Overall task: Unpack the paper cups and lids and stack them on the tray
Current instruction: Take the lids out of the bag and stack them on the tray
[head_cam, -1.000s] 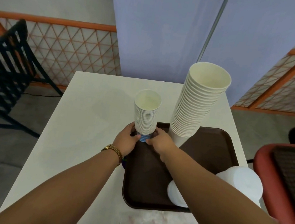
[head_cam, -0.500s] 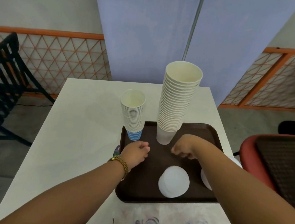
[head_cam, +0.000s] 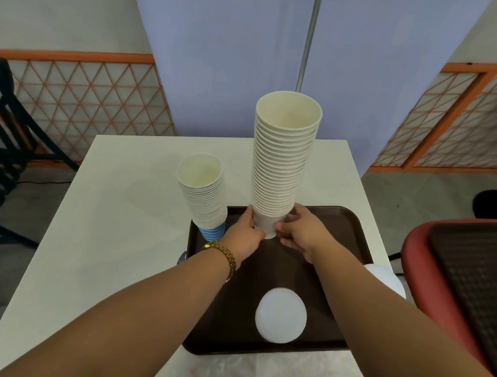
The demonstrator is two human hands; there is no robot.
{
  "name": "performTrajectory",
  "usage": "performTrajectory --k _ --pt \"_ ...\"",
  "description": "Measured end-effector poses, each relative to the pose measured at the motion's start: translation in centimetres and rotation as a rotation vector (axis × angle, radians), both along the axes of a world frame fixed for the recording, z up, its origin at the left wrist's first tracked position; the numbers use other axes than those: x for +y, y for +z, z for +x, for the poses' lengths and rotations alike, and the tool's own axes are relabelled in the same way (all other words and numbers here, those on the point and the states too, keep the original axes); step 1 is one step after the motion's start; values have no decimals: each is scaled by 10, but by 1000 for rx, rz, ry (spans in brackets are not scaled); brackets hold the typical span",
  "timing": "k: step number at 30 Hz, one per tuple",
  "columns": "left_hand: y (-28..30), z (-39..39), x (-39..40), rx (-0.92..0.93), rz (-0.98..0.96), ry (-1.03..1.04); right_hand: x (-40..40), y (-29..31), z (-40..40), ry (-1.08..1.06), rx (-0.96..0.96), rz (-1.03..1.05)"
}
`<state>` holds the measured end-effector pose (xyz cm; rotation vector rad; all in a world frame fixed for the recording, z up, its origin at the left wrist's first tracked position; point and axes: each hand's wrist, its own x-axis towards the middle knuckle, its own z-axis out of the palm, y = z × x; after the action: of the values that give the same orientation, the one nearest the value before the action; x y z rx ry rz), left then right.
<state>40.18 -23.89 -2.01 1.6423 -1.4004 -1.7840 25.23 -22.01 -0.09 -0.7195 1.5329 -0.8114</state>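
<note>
tall cup stack [head_cam: 282, 161] on tray [head_cam: 357, 233], short stack [head_cam: 205, 195] beside

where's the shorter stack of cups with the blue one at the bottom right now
In the head view the shorter cup stack stands at the tray's far left corner, left of the tall stack that both hands grip.

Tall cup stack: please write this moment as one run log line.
tall cup stack upright on tray | left hand, right hand grip base
</note>
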Motion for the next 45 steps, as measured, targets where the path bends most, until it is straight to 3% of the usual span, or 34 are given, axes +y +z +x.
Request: performTrajectory --k 12,15,18,22,25,31,45 --pt "-3 4 3 -19 29 23 4 -5 -1 -32 21 22" --pt "-7 13 15 -77 149 166 10 -7 2 -74 39 63" --pt "-15 29 27 -25 299 446 16 -7 3 -105 39 141" --pt "-32 52 27 -30 132 652 27 -3 7 -70 45 293" --pt "-24 55 26 97 144 763 33 -5 10 6 -1 354" --pt "-23 57 12 79 104 733 27 -8 12 161 -28 340" --pt "-19 55 3 116 137 701 37 -9 7 138 -33 337"
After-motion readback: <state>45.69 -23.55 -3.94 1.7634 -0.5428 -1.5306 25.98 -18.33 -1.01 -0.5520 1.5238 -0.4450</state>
